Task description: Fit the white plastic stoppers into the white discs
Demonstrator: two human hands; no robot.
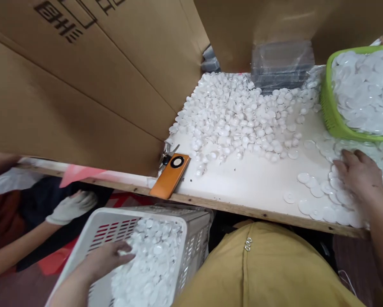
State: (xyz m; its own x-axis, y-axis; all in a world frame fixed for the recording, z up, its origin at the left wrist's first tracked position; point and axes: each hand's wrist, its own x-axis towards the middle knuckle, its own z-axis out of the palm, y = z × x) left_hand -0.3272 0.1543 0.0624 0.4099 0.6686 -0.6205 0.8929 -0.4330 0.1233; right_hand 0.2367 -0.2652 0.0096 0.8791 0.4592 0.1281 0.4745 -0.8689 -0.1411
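My left hand (pixel 106 260) hangs over a white plastic basket (pixel 184 219). Its thumb and fingers are apart, with nothing visible between them. Inside the basket lies a heap of small white plastic pieces (pixel 153 251). At the right of the table, my right hand (pixel 361 172) touches loose, flat white discs (pixel 335 198), fingers bent and spread. Its palm side is hidden. Behind that hand stands a green basket (pixel 329 102) filled with similar white discs (pixel 364 91). A broad pile of small white cap-like pieces (pixel 230 115) covers the table's back middle.
An orange phone (pixel 169 179) lies at the table's front edge (pixel 230 209), beside keys (pixel 166 157). Large cardboard sheets (pixel 98 85) stand to the left and back. Wrapped clear plastic (pixel 282 64) sits behind the pile. Another person's gloved hand (pixel 71 207) is at the left.
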